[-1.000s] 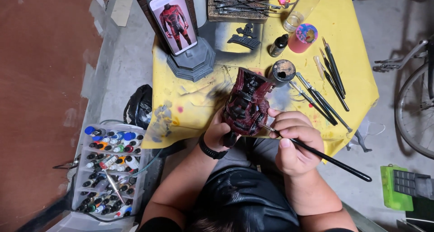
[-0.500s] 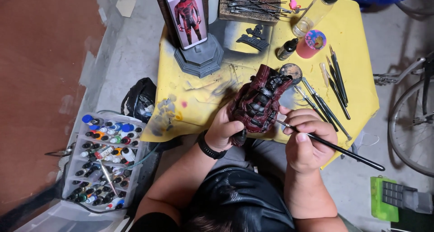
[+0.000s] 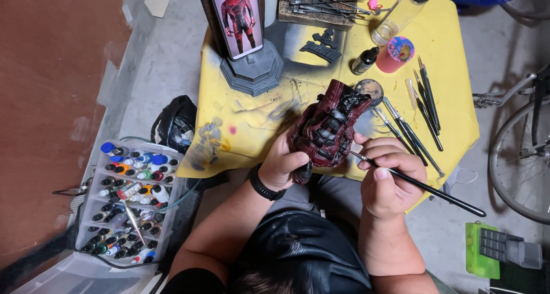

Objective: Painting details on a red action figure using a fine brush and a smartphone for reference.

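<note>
I am noting a yellow-covered table (image 3: 452, 99) standing on a grey concrete floor (image 3: 160, 59), its cloth smeared with dark paint. At its 6 o'clock edge, the left hand (image 3: 282, 163) is gripping the dark red figure torso (image 3: 329, 128) from below, fingers closed. The right hand (image 3: 387, 176) is pinching a black paintbrush (image 3: 424, 186), tip touching the torso. A tray of paint bottles (image 3: 130, 199) is sitting at 8 o'clock, a bicycle wheel (image 3: 518, 156) at 3 o'clock.

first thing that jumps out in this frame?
The dark red figure torso at centre, gripped from below by the left hand, while the right hand holds a black paintbrush to its side. Behind it, on the yellow table, a phone stands upright showing a red suited figure. A tray of paint bottles sits on the floor at left.
</note>
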